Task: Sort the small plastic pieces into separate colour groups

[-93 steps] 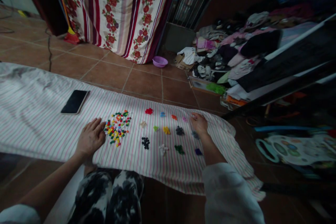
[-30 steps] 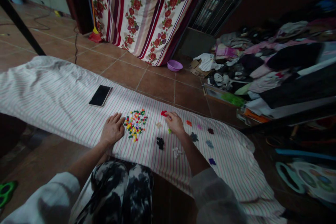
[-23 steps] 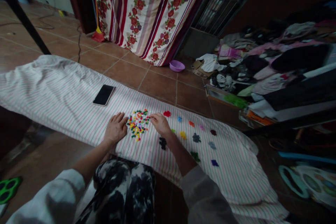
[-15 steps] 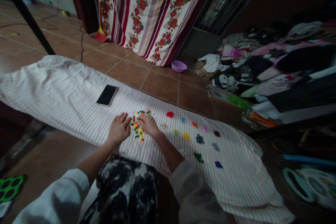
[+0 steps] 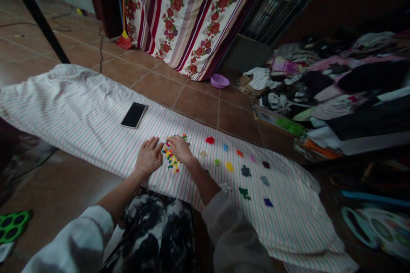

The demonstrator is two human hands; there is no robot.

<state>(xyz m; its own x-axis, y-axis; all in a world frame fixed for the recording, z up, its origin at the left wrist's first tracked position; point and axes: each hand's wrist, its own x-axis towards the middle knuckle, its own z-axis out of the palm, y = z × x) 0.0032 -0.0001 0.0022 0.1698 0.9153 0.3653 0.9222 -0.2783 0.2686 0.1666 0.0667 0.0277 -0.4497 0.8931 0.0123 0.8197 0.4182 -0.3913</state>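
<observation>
Heap between left hand and right hand, thirteen piles beyond

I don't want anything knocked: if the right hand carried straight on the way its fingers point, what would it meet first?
The mixed pile of small coloured pieces, which lies right at the fingertips of the right hand. They may already be touching it, though depth is hard to judge from this view.

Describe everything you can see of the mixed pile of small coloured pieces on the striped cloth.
The mixed pile of small coloured pieces is a loose, narrow cluster of red, yellow, green and blue bits, plastic-looking, though their exact shapes are too small to tell. It lies on the striped cloth, with the right hand covering its upper right part and the left hand close beside its left edge.
</observation>
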